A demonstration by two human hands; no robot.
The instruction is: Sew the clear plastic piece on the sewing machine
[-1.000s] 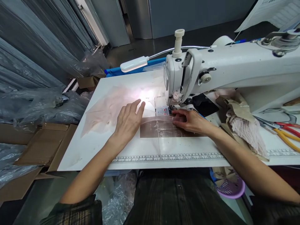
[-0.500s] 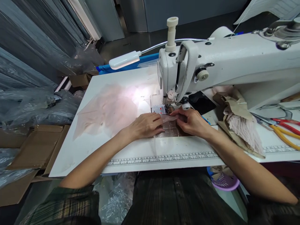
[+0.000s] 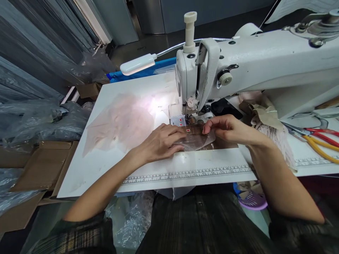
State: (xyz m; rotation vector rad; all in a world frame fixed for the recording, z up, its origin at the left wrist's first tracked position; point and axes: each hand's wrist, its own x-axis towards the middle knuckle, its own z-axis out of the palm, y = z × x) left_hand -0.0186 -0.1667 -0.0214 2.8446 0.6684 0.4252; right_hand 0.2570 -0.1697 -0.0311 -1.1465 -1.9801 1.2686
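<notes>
A thin sheer fabric (image 3: pixel 194 143) lies in front of the sewing machine (image 3: pixel 186 84), over a brown plate (image 3: pixel 225 143); its loose end hangs past the table's front edge. My left hand (image 3: pixel 164 143) rests on the fabric's left part, fingers stretched and apart, just left of the presser foot. At the fabric's right edge, my right hand (image 3: pixel 227 128) has thumb and fingers drawn together in a pinch, lifting that edge slightly. The needle area sits just beyond both hands.
Pale pink tulle (image 3: pixel 124 123) spreads over the table's left side. A lamp (image 3: pixel 139 64) shines from behind. To the right are scissors (image 3: pixel 317 135) and a bundle of pale strips (image 3: pixel 277 139). A printed ruler (image 3: pixel 190 174) runs along the front edge. Cardboard (image 3: pixel 39 165) stands at left.
My right hand has shifted right and its wrist has risen, drawing the fabric's edge away from the needle. More brown plate shows. The fabric now hangs over the front edge.
</notes>
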